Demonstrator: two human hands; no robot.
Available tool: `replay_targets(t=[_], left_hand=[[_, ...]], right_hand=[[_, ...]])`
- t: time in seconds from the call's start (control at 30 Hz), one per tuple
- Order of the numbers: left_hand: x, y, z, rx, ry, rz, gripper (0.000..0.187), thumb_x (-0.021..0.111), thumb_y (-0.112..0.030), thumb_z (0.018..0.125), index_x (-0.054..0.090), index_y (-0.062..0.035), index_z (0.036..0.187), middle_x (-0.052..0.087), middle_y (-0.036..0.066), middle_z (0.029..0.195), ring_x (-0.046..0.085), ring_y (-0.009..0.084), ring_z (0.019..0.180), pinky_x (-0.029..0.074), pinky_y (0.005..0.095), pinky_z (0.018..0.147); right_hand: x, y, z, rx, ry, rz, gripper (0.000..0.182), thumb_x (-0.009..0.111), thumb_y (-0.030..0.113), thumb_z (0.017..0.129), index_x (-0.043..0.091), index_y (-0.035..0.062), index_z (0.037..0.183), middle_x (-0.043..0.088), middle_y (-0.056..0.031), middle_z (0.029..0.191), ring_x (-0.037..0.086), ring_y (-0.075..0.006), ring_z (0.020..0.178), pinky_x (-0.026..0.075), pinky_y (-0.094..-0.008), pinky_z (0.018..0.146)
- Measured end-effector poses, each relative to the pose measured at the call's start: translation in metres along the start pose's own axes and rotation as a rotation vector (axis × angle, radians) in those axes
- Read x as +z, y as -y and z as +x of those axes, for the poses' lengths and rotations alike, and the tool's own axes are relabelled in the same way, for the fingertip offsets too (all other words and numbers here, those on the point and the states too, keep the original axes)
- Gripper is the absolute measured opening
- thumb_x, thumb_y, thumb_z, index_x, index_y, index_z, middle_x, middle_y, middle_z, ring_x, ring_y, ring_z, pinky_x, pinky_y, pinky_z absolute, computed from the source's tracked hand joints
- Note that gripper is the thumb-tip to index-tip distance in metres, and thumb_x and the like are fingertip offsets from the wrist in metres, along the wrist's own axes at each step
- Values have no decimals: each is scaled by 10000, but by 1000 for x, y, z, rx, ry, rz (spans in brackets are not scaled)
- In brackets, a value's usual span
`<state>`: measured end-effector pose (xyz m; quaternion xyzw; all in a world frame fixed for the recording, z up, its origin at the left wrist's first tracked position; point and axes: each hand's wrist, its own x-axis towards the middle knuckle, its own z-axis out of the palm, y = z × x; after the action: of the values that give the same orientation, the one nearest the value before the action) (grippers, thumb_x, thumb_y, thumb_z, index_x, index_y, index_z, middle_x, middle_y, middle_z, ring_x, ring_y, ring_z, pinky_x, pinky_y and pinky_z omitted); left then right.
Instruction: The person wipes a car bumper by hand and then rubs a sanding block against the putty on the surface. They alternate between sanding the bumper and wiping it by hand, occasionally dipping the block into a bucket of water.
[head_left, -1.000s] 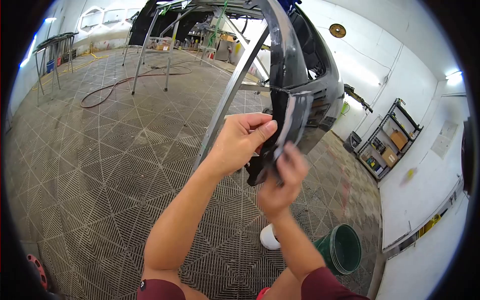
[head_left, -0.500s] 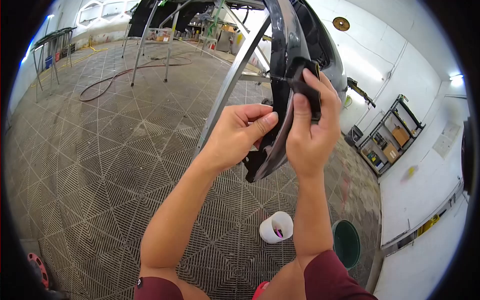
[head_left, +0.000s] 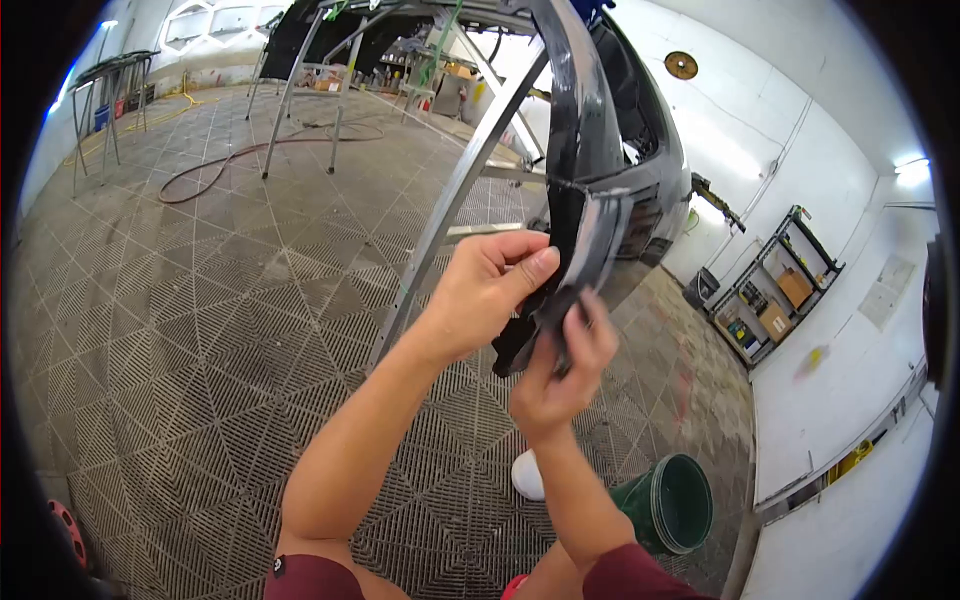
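Note:
A dark grey and black car bumper [head_left: 598, 232] hangs in front of me, its end pointing down and its surface glossy and partly scuffed. My left hand [head_left: 490, 292] pinches the bumper's black inner edge between thumb and fingers. Lower down, my right hand [head_left: 568, 378] is closed around a piece of folded black sandpaper [head_left: 556, 310], which lies against the outer face near the bumper's lower end. Motion blurs the right fingers a little, and the sandpaper's underside is hidden.
A metal stand [head_left: 468, 190] rises behind the bumper. Below are a green bucket [head_left: 682, 505] and a white container [head_left: 528, 475], partly hidden by my right forearm. A red hose [head_left: 215, 172] lies on the tiled floor. A shelf [head_left: 775, 290] stands by the right wall.
My right hand has slid down the bumper with the sandpaper, from its upper part to near the lower end. My left hand keeps its grip. The view has shifted slightly.

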<state>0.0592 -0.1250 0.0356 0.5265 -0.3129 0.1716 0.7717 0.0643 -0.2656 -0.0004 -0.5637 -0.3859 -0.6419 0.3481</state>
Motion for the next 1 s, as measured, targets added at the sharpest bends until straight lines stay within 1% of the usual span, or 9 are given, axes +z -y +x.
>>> replay_targets(t=[0.13, 0.2, 0.27, 0.37, 0.47, 0.5, 0.63, 0.77, 1.0], left_hand=[[5, -3, 1, -5, -45, -37, 278, 647, -196, 1053, 703, 26, 1212, 718, -7, 973, 627, 35, 789, 511, 203, 679], [7, -2, 2, 66, -38, -93, 277, 652, -206, 1051, 705, 19, 1203, 719, -10, 962, 628, 34, 787, 510, 203, 676], [10, -12, -2, 45, -5, -126, 280, 648, -206, 1053, 696, 26, 1201, 719, -8, 961, 630, 35, 793, 514, 204, 679], [6, -4, -2, 41, -39, 72, 287, 643, -210, 1057, 687, 33, 1204, 687, -35, 938, 600, 21, 785, 486, 195, 666], [8, -5, 0, 52, -39, -55, 282, 642, -217, 1058, 695, 18, 1203, 672, -48, 925, 574, 11, 768, 459, 191, 648], [10, -14, -2, 52, -9, -83, 280, 630, -212, 1065, 692, 22, 1205, 689, -34, 954, 582, 14, 782, 468, 190, 660], [5, -6, -1, 42, -2, 36, 288, 616, -213, 1072, 685, 31, 1207, 709, -20, 981, 610, 22, 815, 503, 198, 705], [14, -1, -1, 27, -75, -53, 271, 622, -203, 1067, 691, 27, 1194, 689, -39, 944, 579, 16, 786, 480, 198, 679], [10, -6, -2, 60, -64, 101, 269, 631, -198, 1062, 683, 29, 1197, 694, -22, 948, 601, 21, 791, 487, 203, 683]], right_hand=[[1, -23, 51, -97, 57, 22, 342, 668, 59, 940, 672, 34, 1281, 669, -190, 1309, 611, -339, 1183, 428, -427, 1027], [7, -13, 105, 19, 199, -44, 357, 670, 70, 932, 654, 39, 1287, 652, -208, 1327, 608, -361, 1192, 432, -441, 1048], [8, -14, 69, -7, 138, -68, 355, 674, 71, 932, 656, 31, 1284, 641, -208, 1344, 606, -366, 1188, 433, -439, 1051], [-7, -4, -4, 2, 49, -59, 361, 666, 19, 939, 673, 6, 1299, 636, -196, 1349, 598, -359, 1178, 444, -424, 1026], [1, -11, 70, -77, 122, -74, 368, 661, 9, 940, 668, 7, 1308, 635, -205, 1333, 597, -360, 1183, 447, -431, 1036], [6, -8, 92, 14, 135, -18, 371, 657, -3, 936, 666, 0, 1307, 634, -213, 1325, 597, -365, 1183, 454, -437, 1034], [-3, -1, 47, -33, 79, -59, 359, 655, -13, 934, 681, -8, 1292, 635, -220, 1319, 595, -378, 1196, 470, -430, 1017], [-3, -11, 85, -19, 163, -89, 349, 655, -8, 938, 681, -27, 1285, 632, -230, 1326, 605, -386, 1189, 464, -437, 1037], [-7, -16, 63, -60, 124, -82, 359, 663, 3, 941, 694, 12, 1299, 641, -227, 1317, 607, -381, 1181, 468, -421, 1019]])
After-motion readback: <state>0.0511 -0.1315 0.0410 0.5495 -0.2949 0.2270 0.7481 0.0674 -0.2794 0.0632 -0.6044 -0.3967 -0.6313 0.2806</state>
